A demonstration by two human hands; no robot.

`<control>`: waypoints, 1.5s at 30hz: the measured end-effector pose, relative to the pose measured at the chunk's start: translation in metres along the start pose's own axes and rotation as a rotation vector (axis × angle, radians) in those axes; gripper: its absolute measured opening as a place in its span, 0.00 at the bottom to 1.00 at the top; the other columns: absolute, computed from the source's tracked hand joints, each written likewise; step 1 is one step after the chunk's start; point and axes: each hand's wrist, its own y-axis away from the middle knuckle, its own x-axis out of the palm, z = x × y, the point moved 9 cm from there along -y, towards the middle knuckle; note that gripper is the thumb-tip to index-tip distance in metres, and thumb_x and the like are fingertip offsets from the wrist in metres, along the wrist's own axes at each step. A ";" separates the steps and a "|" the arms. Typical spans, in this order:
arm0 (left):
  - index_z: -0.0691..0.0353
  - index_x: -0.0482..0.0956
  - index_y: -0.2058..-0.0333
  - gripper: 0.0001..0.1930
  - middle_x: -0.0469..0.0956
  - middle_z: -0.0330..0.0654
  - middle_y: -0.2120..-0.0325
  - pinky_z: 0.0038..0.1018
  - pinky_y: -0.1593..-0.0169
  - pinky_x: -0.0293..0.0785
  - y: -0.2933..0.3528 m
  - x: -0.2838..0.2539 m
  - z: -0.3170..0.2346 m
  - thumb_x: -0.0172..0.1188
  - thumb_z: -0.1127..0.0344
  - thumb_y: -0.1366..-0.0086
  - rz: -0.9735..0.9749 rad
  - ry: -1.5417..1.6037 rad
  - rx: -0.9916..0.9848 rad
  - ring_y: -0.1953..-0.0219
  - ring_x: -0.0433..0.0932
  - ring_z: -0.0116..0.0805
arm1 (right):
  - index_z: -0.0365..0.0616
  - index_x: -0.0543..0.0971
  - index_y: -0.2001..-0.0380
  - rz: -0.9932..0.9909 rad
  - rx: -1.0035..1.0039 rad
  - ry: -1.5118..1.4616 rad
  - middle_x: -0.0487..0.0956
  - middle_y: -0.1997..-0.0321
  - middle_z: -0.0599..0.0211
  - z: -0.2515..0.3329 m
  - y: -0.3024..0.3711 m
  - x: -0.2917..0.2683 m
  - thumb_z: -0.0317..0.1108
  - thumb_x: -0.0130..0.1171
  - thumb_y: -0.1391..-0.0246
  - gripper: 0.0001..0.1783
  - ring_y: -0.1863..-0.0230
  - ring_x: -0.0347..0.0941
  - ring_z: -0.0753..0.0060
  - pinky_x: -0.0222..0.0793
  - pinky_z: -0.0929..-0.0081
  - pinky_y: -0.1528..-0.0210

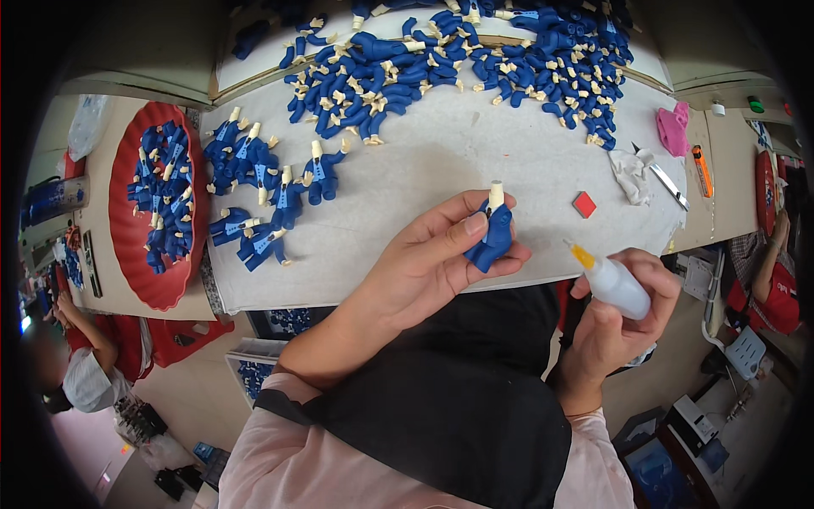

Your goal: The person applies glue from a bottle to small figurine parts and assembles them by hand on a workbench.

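Observation:
Between the thumb and fingers of my left hand [424,259] is a small blue doll body [493,233], held upright with its cream neck peg on top. No head sits on the peg. My right hand [623,318] is wrapped round a translucent white squeeze bottle [619,288] with a yellow nozzle. The nozzle's tip points up and left toward the doll body, apart from it. Left of my left hand lie several doll bodies [284,199] with cream hands attached. A large pile of loose blue arms [365,85] with cream hands spreads across the far side.
A red scalloped tray [161,293] of doll bodies stands at the left. To the right lie a red square block [584,204], a crumpled white cloth [630,176], a metal blade-like tool [670,187], a pink cloth [672,129] and an orange cutter [702,171]. Co-workers sit on both sides.

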 end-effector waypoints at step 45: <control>0.63 0.62 0.55 0.16 0.68 0.46 0.65 0.22 0.68 0.69 0.003 0.006 0.001 0.47 0.63 0.40 0.094 -0.122 0.034 0.72 0.72 0.31 | 0.45 0.68 0.68 0.091 -0.345 0.229 0.65 0.71 0.68 0.037 0.011 0.027 0.37 0.69 0.70 0.25 0.79 0.62 0.79 0.62 0.84 0.79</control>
